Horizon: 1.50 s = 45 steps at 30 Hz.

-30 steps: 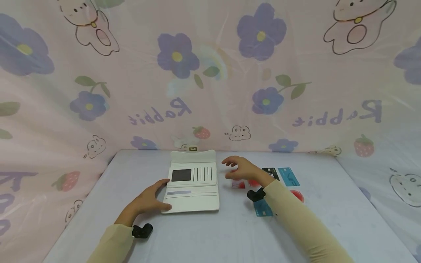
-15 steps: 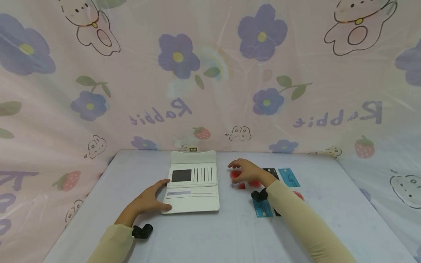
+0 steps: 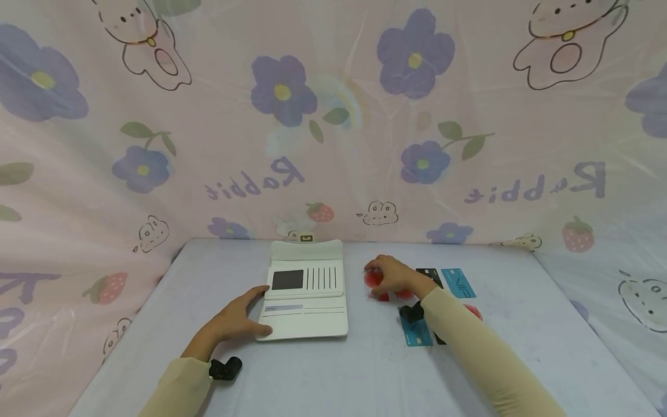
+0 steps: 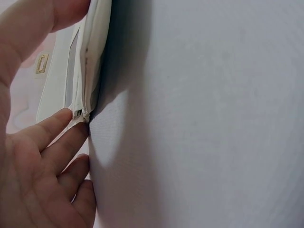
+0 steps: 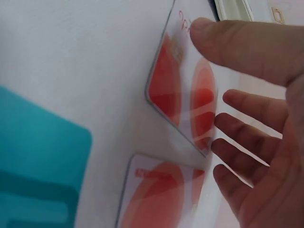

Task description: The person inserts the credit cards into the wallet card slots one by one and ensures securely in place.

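A white wallet [image 3: 325, 321] lies unfolded on the table, showing its card slots and a dark window. My left hand [image 3: 233, 315] rests at its left side. In the left wrist view the thumb [image 4: 69, 12] is on the wallet's edge and the fingertips sit at its fold. A red-and-white card [image 5: 178, 90] lies right of the wallet. Over it is my right hand [image 3: 394, 275], thumb above the card's face and fingertips close by its far edge. A second red-and-white card [image 5: 154, 194] lies beside it, partly covered by the hand in the head view.
Farther right are a black card [image 3: 427, 272] and a blue VIP card [image 3: 458, 282]. Nearer lie a blue card [image 3: 417, 335], a red card [image 3: 474, 311] and a dark card [image 3: 440, 340], the last two partly behind the right sleeve. A patterned curtain [image 3: 333, 145] hangs behind the table.
My right hand has moved right and down, from beside the wallet to over the red-and-white card, its thumb and fingers now lower. The left hand and wallet stay put.
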Tool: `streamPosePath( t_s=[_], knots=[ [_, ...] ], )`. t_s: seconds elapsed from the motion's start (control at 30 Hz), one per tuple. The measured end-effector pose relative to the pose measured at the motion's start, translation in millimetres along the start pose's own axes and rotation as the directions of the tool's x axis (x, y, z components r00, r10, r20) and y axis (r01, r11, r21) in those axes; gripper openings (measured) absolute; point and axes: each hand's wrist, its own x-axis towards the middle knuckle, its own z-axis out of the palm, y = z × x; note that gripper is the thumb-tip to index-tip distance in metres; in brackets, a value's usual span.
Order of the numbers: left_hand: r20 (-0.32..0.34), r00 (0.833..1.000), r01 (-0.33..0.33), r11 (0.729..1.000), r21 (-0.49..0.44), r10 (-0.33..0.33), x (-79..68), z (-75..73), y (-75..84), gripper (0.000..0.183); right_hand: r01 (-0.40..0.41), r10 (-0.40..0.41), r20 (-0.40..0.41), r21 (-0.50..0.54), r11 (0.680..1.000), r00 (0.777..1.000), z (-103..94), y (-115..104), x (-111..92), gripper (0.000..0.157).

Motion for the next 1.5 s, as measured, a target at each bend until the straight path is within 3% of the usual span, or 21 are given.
streamPosePath(
  t_s=[0.3,0.7,1.2,1.5],
  knots=[
    [-0.004,1.0,0.002,1.0,0.001,-0.002,0.2,0.2,2.9,0.103,-0.006,0.007,0.016,-0.026,1.0,1.0,-0.2,-1.2,-0.7,0.064],
    [-0.007,1.0,0.0,1.0,0.002,0.0,0.5,0.8,-0.4,0.103,0.043,-0.043,0.002,-0.057,0.997,0.999,3.3,-3.0,-2.6,0.068],
    [-0.004,1.0,0.004,1.0,0.006,-0.004,-0.3,1.6,1.1,0.103,-0.06,0.06,0.022,-0.003,0.998,0.998,4.1,-2.4,3.6,0.07],
    [0.001,1.0,0.017,1.0,0.008,-0.017,-0.5,-0.3,3.0,0.103,-0.041,0.04,-0.035,-0.012,0.999,0.999,3.4,-0.7,6.4,0.061]
  ],
)
